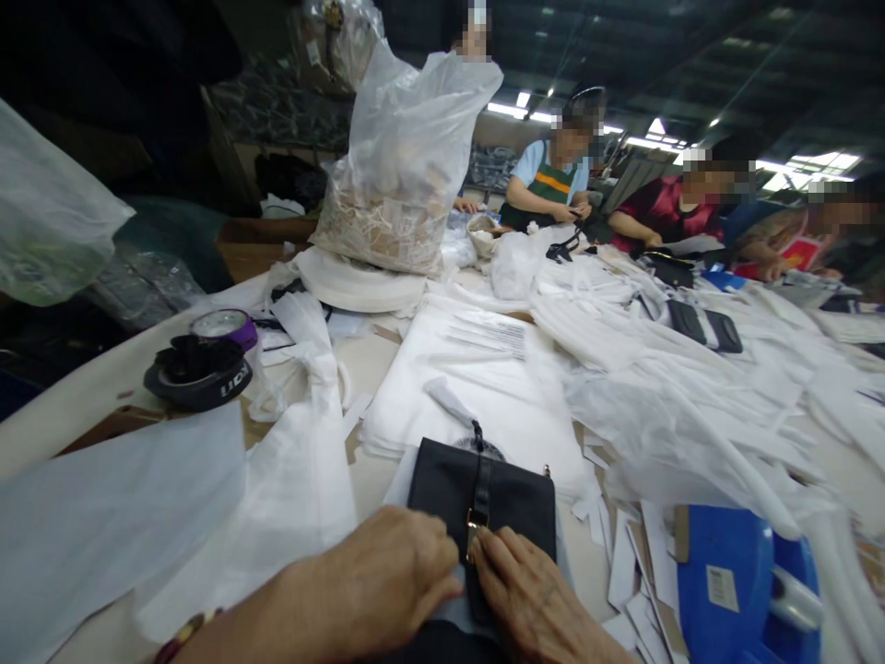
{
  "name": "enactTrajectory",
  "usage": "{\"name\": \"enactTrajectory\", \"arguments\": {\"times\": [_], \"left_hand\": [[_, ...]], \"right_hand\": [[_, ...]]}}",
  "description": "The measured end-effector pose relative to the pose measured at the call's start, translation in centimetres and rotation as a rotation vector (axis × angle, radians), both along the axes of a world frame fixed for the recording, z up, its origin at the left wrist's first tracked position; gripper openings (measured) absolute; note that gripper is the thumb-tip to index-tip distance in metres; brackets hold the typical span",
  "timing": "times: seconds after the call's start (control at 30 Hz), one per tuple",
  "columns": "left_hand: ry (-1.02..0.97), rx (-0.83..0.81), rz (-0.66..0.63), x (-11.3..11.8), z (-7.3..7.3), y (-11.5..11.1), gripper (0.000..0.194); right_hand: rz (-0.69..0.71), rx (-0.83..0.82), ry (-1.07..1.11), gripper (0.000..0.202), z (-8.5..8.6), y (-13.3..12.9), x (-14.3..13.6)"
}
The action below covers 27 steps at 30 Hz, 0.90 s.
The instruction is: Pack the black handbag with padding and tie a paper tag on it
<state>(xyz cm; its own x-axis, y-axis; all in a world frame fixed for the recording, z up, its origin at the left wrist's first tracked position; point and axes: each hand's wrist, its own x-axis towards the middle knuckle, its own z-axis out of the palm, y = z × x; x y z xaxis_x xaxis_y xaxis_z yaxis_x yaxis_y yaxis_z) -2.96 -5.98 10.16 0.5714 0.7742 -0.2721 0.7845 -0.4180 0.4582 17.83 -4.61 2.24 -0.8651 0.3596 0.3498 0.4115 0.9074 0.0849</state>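
A small black handbag (442, 480) lies on the table at the lower centre, with a strap down its front and a gold clasp (473, 533). My left hand (401, 576) is at the bag's lower left, its fingers curled together; what they may hold is hidden. On the right, my right hand (522, 586) has its fingers pressed together on the clasp and strap end. Behind the bag lies a stack of white plastic bags (477, 369), with a small pale tag (448, 400) on it near the handbag's top.
A tall bag of scraps (407, 175) stands at the back. Left are a black tape roll (200, 378) and purple roll (241, 327). A blue tape dispenser (723, 581) is at the lower right. Several people work across the table, one in a striped apron (549, 184).
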Motion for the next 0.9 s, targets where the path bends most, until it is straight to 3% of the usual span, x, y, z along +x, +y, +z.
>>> {"name": "enactTrajectory", "arguments": {"times": [0.07,0.17,0.33,0.5,0.63,0.8,0.9], "left_hand": [[0.004,0.064,0.096,0.3,-0.2,2.9,0.017],[0.051,0.116,0.177,1.4,-1.6,6.9,0.027],[0.161,-0.066,0.065,3.3,-3.8,10.8,0.052],[0.169,-0.286,-0.022,3.8,-4.0,12.8,0.054],[0.197,-0.428,-0.073,4.9,-3.9,14.1,0.048],[0.266,-0.407,-0.085,6.8,-3.7,14.4,0.047],[0.240,-0.361,-0.014,7.5,-4.0,13.8,0.056]], "right_hand": [[-0.008,-0.050,-0.022,0.039,-0.3,0.1,-0.2],[-0.014,-0.088,-0.019,0.030,-0.8,0.3,-0.5],[-0.049,0.035,0.090,0.021,-2.1,0.5,-1.0],[-0.134,0.071,0.198,0.024,-3.8,0.2,-1.5],[-0.152,0.066,0.207,0.025,-4.1,-0.1,-1.8],[-0.128,0.083,0.197,0.020,-3.2,-0.3,-1.9],[-0.132,0.082,0.220,0.018,-2.5,-0.5,-1.8]]}}
